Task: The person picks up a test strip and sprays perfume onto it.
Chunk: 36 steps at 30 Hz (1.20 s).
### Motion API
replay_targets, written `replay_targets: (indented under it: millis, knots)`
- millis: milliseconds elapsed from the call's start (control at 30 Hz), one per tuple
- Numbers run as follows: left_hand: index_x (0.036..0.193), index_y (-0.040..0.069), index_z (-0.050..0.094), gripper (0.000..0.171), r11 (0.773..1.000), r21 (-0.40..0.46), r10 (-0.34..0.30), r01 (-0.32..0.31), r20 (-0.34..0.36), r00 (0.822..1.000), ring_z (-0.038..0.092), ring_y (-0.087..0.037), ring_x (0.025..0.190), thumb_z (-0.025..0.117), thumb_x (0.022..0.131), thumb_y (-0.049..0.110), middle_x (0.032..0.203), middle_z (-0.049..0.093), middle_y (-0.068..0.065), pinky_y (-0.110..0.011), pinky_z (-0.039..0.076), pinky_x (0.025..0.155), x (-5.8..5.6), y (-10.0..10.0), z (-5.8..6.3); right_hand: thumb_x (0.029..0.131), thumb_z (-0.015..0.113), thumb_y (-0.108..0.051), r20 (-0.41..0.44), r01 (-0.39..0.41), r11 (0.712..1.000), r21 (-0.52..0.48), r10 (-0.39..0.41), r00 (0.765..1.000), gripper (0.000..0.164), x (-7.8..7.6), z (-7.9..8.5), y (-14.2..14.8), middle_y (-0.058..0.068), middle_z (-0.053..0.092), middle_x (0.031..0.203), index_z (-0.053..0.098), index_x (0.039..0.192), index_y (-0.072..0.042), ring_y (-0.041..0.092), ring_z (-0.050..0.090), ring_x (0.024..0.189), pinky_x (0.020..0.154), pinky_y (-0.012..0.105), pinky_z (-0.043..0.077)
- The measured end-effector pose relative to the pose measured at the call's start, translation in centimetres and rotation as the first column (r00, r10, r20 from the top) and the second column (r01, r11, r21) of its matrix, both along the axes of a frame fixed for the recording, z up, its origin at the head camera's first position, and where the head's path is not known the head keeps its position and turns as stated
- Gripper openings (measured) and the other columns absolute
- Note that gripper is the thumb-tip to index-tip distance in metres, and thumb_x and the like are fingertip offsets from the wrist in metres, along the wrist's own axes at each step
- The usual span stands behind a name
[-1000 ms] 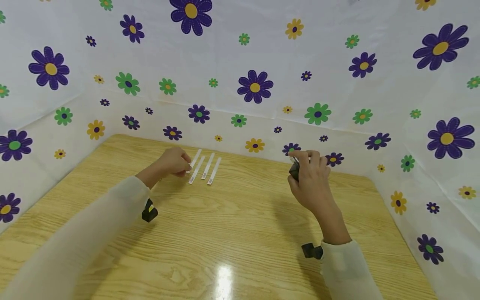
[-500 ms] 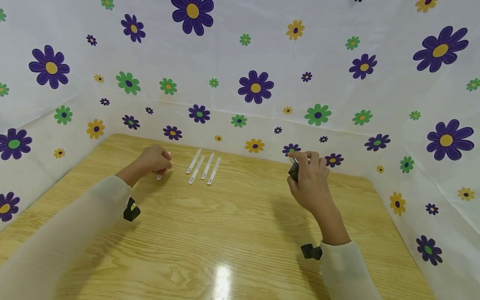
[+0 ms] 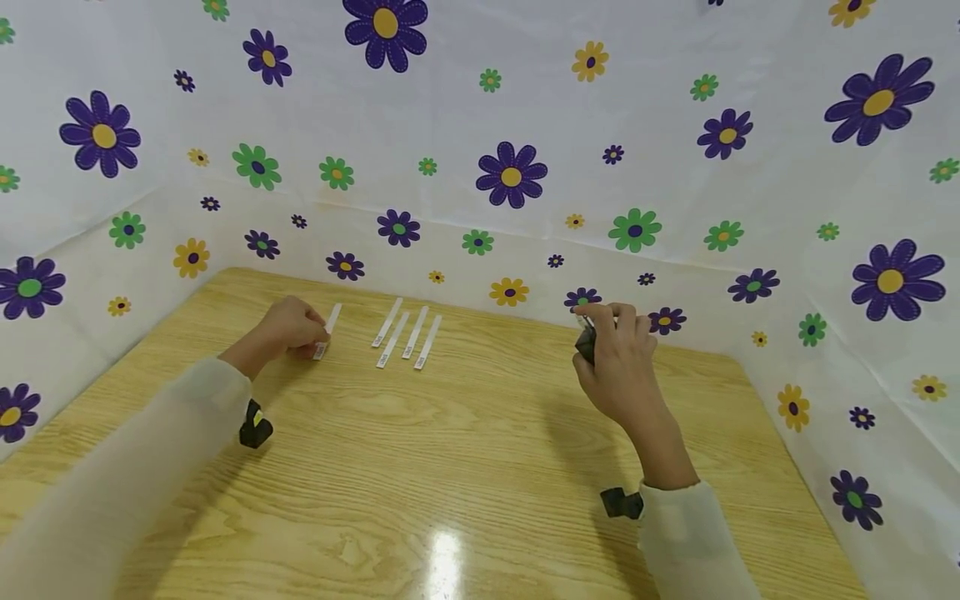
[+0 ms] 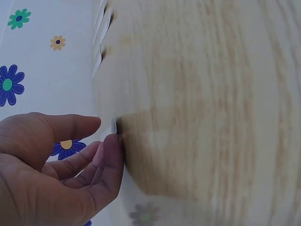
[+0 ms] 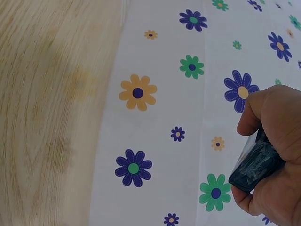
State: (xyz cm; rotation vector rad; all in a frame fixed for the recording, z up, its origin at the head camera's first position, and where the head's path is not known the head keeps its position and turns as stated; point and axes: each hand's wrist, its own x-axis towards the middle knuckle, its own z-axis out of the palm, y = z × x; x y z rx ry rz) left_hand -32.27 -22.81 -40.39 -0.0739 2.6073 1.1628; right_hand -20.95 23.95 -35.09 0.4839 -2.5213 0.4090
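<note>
In the head view my left hand (image 3: 288,325) is low over the back left of the table, its fingertips at the labelled lower end of a white paper-like strip (image 3: 335,317). The left wrist view shows a gap between thumb and fingers; the fingers touch the strip's edge (image 4: 114,126). Several similar strips, one of them a labelled strip (image 3: 429,342), lie roughly parallel to the right. Raised at the right, my right hand (image 3: 618,362) grips a small dark block with a shiny, plastic-like surface (image 5: 257,162). A pale piece shows beside the block; its kind is unclear.
The wood-grain table (image 3: 450,450) meets a white flower-printed cloth (image 3: 442,192) at the back and both sides. Dark wrist mounts (image 3: 256,427) hang by both sleeves. A bright light reflection lies near the table's front.
My left hand has moved left from the row of strips to the separate strip, then slid further left, so more of that strip shows. The right hand stays almost still with the dark block.
</note>
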Motion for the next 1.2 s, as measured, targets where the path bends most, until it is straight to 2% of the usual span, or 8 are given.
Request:
replay_targets:
  millis: [200,433,967,1067,1200]
  knots:
    - [0.123,-0.012,0.059,0.047,1.0,0.01,0.015,-0.016,0.003,1.0,0.06,-0.012,0.069,0.079,0.087,0.01,0.099,0.061,-0.016,-0.024,0.057,0.063,-0.08,-0.32,-0.76,0.086,0.07,0.0,0.002,0.003,1.0,0.004,-0.003,1.0,0.065,-0.03,-0.11,0.09,0.031,0.041,0.126,0.038,0.14,-0.018,0.051,0.04,0.107,0.076,0.061,0.036]
    - [0.125,-0.013,0.057,0.056,1.0,-0.004,0.027,-0.027,0.011,1.0,0.063,-0.011,0.064,0.086,0.081,0.007,0.092,0.063,-0.014,-0.024,0.057,0.063,-0.06,-0.24,-0.57,0.085,0.071,0.0,-0.01,0.0,1.0,-0.002,0.0,1.0,0.066,0.04,-0.05,0.14,0.031,0.041,0.126,0.039,0.14,-0.018,0.051,0.04,0.105,0.074,0.06,0.036]
    - [0.132,-0.013,0.052,0.056,0.997,0.066,0.038,-0.041,0.043,0.998,0.064,-0.012,0.064,0.079,0.084,-0.003,0.091,0.062,-0.016,-0.026,0.058,0.064,-0.07,0.05,-0.35,0.086,0.07,0.001,0.004,0.006,1.0,-0.009,-0.006,1.0,0.065,0.12,0.12,0.13,0.031,0.041,0.126,0.039,0.139,-0.018,0.05,0.041,0.106,0.075,0.059,0.036]
    - [0.133,-0.012,0.054,0.054,0.997,0.074,0.035,-0.038,0.04,0.999,0.062,-0.012,0.065,0.076,0.084,-0.003,0.097,0.06,-0.019,-0.026,0.058,0.063,-0.11,-0.09,-0.27,0.086,0.07,0.001,0.003,0.002,1.0,-0.009,-0.002,1.0,0.065,0.08,0.15,0.11,0.031,0.041,0.126,0.039,0.14,-0.018,0.05,0.041,0.106,0.075,0.06,0.036]
    - [0.131,-0.011,0.057,0.048,0.998,0.065,0.025,-0.026,0.018,1.0,0.059,-0.013,0.064,0.071,0.086,-0.001,0.094,0.061,-0.017,-0.027,0.055,0.061,-0.14,-0.27,0.01,0.086,0.07,0.001,0.003,-0.001,1.0,-0.008,0.001,1.0,0.065,0.03,0.13,0.15,0.031,0.041,0.126,0.039,0.14,-0.017,0.051,0.04,0.107,0.075,0.061,0.037]
